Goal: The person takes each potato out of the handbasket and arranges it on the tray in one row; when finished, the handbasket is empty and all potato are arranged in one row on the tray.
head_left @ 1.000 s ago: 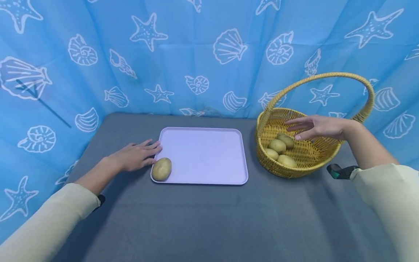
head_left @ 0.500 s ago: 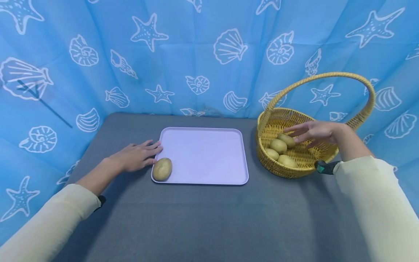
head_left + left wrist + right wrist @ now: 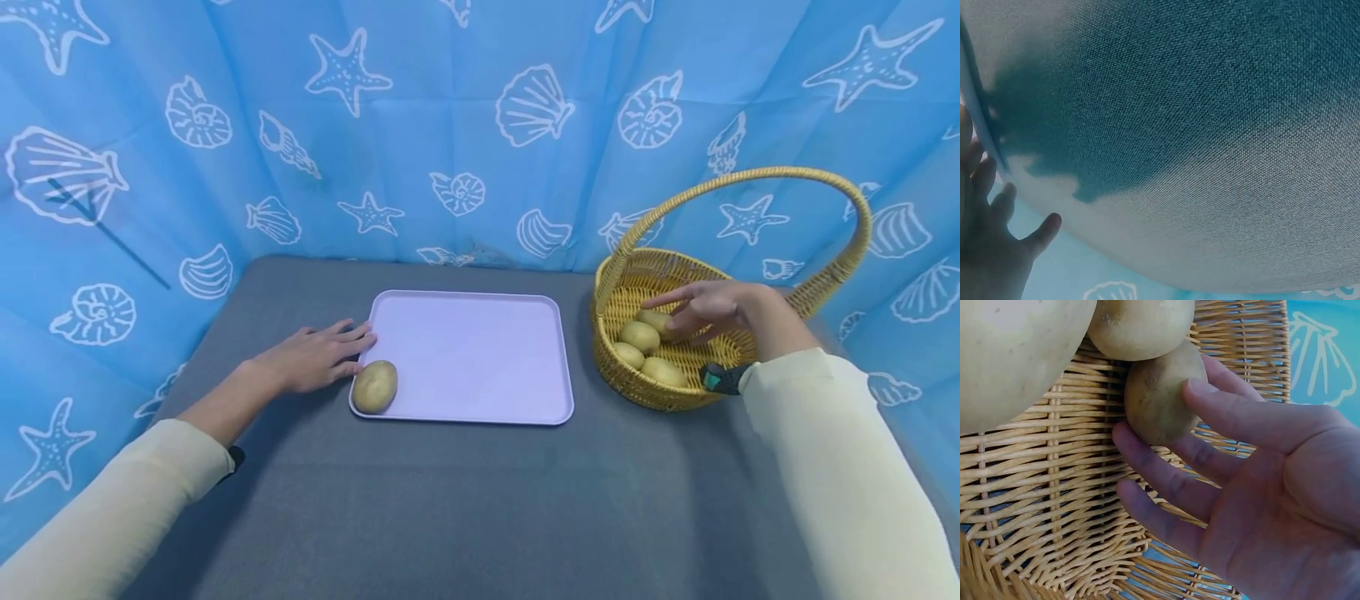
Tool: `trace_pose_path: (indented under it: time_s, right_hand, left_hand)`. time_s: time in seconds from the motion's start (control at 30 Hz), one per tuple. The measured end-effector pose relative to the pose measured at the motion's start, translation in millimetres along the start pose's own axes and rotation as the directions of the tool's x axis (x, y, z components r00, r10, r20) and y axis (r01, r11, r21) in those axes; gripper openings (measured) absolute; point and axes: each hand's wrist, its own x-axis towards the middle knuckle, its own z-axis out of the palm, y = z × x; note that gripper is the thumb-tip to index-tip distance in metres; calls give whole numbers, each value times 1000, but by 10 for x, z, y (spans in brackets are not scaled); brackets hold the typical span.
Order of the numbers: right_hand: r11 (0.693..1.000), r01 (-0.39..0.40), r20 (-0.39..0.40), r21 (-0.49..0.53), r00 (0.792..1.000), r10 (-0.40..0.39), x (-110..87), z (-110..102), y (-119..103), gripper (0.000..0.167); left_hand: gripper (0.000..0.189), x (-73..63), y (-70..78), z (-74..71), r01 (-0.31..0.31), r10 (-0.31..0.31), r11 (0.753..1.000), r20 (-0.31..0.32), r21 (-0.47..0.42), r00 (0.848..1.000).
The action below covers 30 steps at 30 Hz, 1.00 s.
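My right hand [image 3: 712, 307] reaches into the yellow wicker basket [image 3: 651, 400] and grips a potato [image 3: 1163, 394]. In the right wrist view the thumb lies on its near side, with fingers curled behind and below it. Another potato [image 3: 1142, 325] overlaps its upper end, and a larger-looking potato [image 3: 1016, 356] fills the upper left corner. My left hand [image 3: 315, 358] lies with spread fingers at the left rim of a pale lilac tray [image 3: 472, 358]. One potato [image 3: 375, 387] rests in the tray's near left corner, close by the left thumb.
The basket's tall arched handle [image 3: 780, 172] rises over the right forearm. A grey cloth [image 3: 465, 508] covers the table. Behind it hangs a blue curtain [image 3: 450, 133] printed with shells and starfish.
My right hand has moved left and lower into the basket, and its fingers have closed round the rear potato. The left hand has stayed at the tray.
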Motion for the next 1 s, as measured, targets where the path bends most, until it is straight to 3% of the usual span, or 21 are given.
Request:
trace_pose_path:
  time_s: [0.33,0.57,0.83,1.0]
  right_hand:
    - [999,43,-11,27,999,-43,-32,0,-21,72]
    - [992,47,-30,-120,998,-51,-163,-42,-83,71]
    - [945,189,24,-265,982,-190,-352,87,-315,66]
    - [909,239,57,-343,971,-234,-505,204,-443,61]
  left_hand:
    - [61,9,0,14,2,-2,1000,-5,3,1000]
    - [60,3,-6,9,-16,16,1000,-15,10,1000]
    - [59,-5,-43,27,-28,30,998,-27,59,999]
    - [60,7,-31,39,-25,26,998,-24,53,999]
